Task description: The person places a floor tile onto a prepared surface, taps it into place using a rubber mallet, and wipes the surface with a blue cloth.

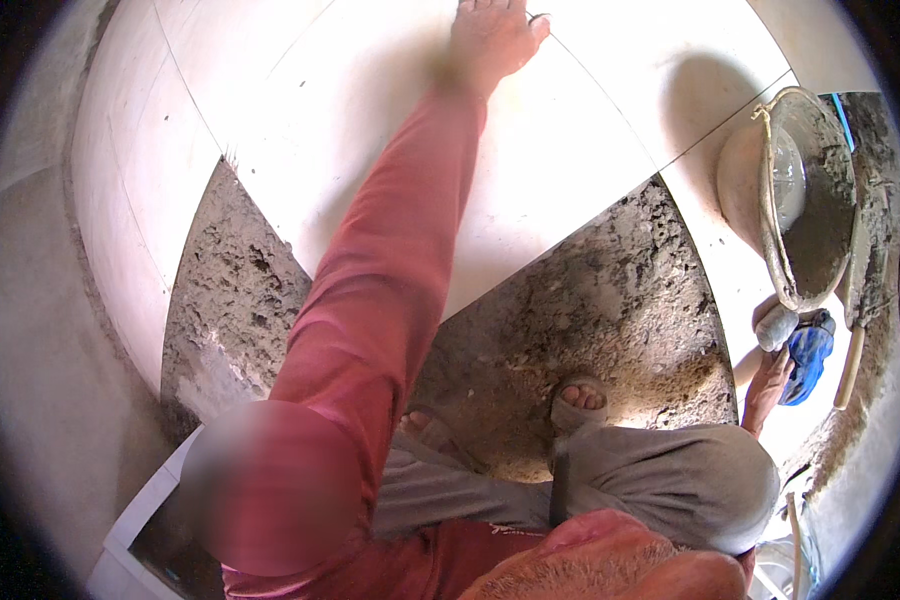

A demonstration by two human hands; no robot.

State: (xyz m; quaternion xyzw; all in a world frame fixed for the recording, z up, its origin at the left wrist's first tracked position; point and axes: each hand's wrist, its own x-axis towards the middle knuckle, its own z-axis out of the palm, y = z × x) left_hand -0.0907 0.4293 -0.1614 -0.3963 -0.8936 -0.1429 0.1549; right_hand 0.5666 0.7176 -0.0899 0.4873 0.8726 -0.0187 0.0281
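Note:
My left arm in a red sleeve reaches far forward. At its end my left hand (490,45) lies flat on a large pale tile (530,180), thumb spread, fingertips cut off by the upper edge. Beyond my right knee, my right hand (767,388) is low at the right, fingers curled beside a crumpled blue bundle (808,365). A grey rounded block (775,327) sits just past those fingers. Whether they grip the block, the bundle or something hidden between them is unclear.
A mortar-smeared tub (767,200) stands tilted on the tiles at right, a wooden-handled tool (851,368) beside it. Rough bare bed (610,300) shows between tiles, under my sandaled feet (578,400). More rough bed (232,270) lies left of my arm. A wall (40,300) bounds the left.

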